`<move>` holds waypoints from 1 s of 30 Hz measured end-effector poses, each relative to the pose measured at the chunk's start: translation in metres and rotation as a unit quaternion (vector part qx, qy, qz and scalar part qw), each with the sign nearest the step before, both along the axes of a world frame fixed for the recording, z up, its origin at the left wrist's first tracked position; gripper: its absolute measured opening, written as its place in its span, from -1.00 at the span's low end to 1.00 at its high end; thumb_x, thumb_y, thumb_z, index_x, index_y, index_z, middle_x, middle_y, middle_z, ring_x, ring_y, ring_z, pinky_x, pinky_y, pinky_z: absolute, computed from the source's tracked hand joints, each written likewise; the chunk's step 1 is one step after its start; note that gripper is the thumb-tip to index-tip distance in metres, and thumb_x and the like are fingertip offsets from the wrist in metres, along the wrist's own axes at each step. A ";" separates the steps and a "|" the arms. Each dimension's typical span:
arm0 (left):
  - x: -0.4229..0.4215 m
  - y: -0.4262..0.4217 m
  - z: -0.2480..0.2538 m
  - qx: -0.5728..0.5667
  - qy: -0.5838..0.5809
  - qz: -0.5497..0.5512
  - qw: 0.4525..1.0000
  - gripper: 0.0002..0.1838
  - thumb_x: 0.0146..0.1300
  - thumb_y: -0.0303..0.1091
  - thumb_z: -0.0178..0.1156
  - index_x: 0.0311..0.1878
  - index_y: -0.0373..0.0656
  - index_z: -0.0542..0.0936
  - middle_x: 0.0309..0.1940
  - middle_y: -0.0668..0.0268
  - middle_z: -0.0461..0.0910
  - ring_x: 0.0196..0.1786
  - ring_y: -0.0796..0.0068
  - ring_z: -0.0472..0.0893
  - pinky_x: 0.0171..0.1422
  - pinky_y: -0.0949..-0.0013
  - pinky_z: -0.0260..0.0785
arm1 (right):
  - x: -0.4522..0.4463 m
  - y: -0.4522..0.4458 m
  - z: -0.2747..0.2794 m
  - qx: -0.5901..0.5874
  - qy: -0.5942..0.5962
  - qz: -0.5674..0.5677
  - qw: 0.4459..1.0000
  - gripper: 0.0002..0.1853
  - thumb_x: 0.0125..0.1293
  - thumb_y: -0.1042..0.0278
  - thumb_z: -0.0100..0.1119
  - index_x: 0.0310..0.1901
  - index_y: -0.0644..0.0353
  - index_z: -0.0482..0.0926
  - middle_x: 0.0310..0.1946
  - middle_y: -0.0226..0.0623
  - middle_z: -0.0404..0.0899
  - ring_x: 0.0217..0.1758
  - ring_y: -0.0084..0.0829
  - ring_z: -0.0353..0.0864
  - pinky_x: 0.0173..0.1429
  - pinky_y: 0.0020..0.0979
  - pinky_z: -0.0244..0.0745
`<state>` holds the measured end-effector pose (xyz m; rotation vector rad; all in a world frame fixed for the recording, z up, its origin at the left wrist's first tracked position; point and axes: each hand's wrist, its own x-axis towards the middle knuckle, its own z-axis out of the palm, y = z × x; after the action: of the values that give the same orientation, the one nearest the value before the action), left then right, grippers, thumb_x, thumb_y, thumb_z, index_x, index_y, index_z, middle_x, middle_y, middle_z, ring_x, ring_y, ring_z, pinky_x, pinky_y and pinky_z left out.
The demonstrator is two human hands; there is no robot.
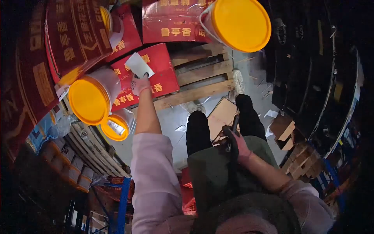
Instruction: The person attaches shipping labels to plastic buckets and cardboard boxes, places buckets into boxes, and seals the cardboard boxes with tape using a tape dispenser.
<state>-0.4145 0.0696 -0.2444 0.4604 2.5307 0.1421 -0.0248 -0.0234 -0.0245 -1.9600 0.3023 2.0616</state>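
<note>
My left hand [141, 84], in a pink and dark glove, reaches over a red carton [165, 72] and holds a white sheet [139, 64] by its lower edge, with thumb and fingers closed on it. The sheet lies over the carton's printed top. Close to my lap, my right hand [235, 144], also gloved, is wrapped round a dark handheld object [235, 122]; its exact kind cannot be made out. Left of the carton stands a bucket with a yellow lid [89, 100]; a smaller yellow lid [115, 127] is below it.
A large yellow-lidded bucket [241, 25] stands at the top by more red cartons [173, 21]. A wooden pallet [194, 93] lies beneath the cartons. Flat cardboard [222, 117] is between my feet. Brown boxes [282, 128] are at right, a blue rack post [124, 202] at lower left.
</note>
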 end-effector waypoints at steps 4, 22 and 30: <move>0.032 -0.012 -0.003 0.052 0.145 -0.097 0.983 -0.48 -0.05 -0.08 0.40 0.00 -0.07 0.61 -0.19 0.22 0.64 0.03 0.06 0.55 0.16 -0.02 0.37 | 0.023 0.021 0.011 0.065 0.023 0.046 0.997 -0.61 0.33 0.22 0.29 0.12 0.17 0.51 -0.21 -0.35 0.65 -0.42 -0.46 0.64 -0.50 -0.42 0.48; 0.355 0.013 0.408 0.413 -0.016 -0.379 0.828 -0.54 0.00 -0.44 0.33 0.07 -0.09 0.64 -0.03 0.16 0.58 -0.01 0.01 0.54 0.19 0.01 0.37 | 0.102 0.169 0.181 0.260 -0.078 0.047 0.961 -0.65 0.22 0.24 0.41 -0.06 0.20 0.55 -0.49 -0.43 0.58 -0.57 -0.57 0.52 -0.56 -0.48 0.37; 0.413 0.056 0.548 0.493 -0.331 0.011 0.805 -0.71 0.29 -0.53 0.18 0.07 -0.36 0.55 -0.03 0.30 0.61 -0.02 0.53 0.57 0.18 0.38 0.41 | 0.223 0.228 0.336 0.482 0.111 0.161 0.854 -0.30 0.15 0.39 0.45 0.31 0.25 0.34 0.04 -0.33 0.52 0.02 -0.57 0.47 0.20 -0.43 0.39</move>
<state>-0.0013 0.1256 0.3041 0.6127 1.5885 1.4010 0.1980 0.2042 0.3114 -1.1805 -0.9149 1.9915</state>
